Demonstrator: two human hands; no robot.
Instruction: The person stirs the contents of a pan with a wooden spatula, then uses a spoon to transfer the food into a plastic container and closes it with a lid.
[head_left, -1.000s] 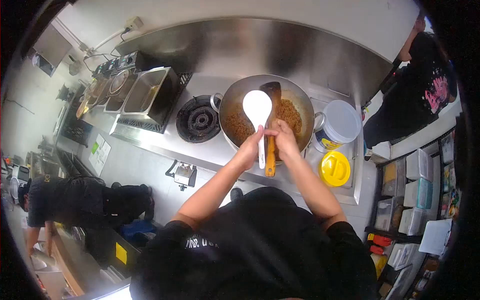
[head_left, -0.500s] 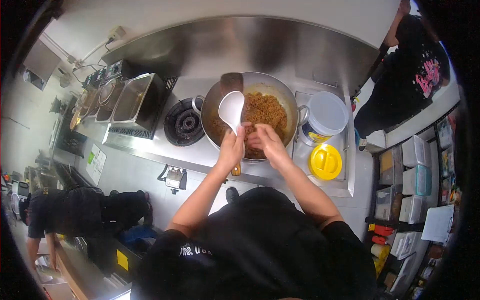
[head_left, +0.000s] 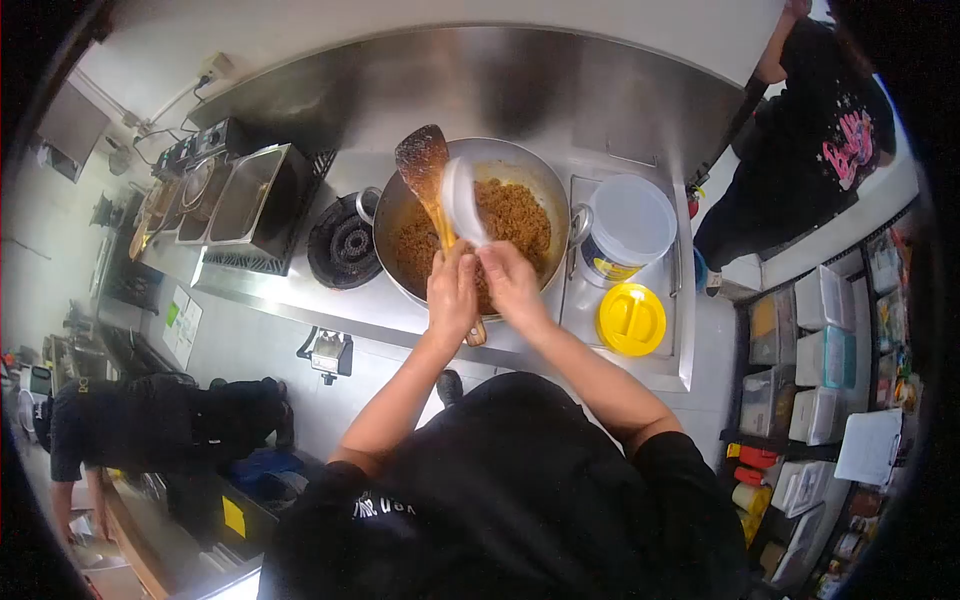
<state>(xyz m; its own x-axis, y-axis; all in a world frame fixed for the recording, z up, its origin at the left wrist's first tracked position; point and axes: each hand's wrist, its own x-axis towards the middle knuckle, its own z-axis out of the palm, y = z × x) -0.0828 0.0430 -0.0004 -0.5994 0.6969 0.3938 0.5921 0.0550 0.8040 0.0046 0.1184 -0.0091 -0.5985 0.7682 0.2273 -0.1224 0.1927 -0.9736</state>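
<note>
I am closing my left hand (head_left: 452, 295) around the handle of the wooden spatula (head_left: 422, 165). The handle butt is sticking out under my palm at 6 o'clock, and the blade is tilting up past the wok (head_left: 385, 215) rim toward 11 o'clock. My right hand (head_left: 512, 285) is curling its fingers shut on the white spoon (head_left: 460, 200). The spoon is blurred, and its bowl is lying just beside the spatula shaft, over the near left part of the wok. Both hands are almost touching, hovering over the wok's near rim.

The brown fried rice (head_left: 515, 225) is filling the wok at 12 o'clock from my hands. The wok is taking up most of the counter depth, its near rim close to the counter edge (head_left: 340, 325).

At 2 o'clock the white tub (head_left: 628, 222) is sitting just beside the wok handle. At 3 o'clock the yellow lid (head_left: 630, 320) is lying flat, with a little bare steel between it and my right hand. At 10 o'clock the empty burner (head_left: 340, 245) is sitting next to the wok, with the steel trays (head_left: 250, 195) beyond it.

A person in black (head_left: 830, 130) is standing well apart at 2 o'clock, and another person (head_left: 140, 420) is bending at 8 o'clock.
</note>
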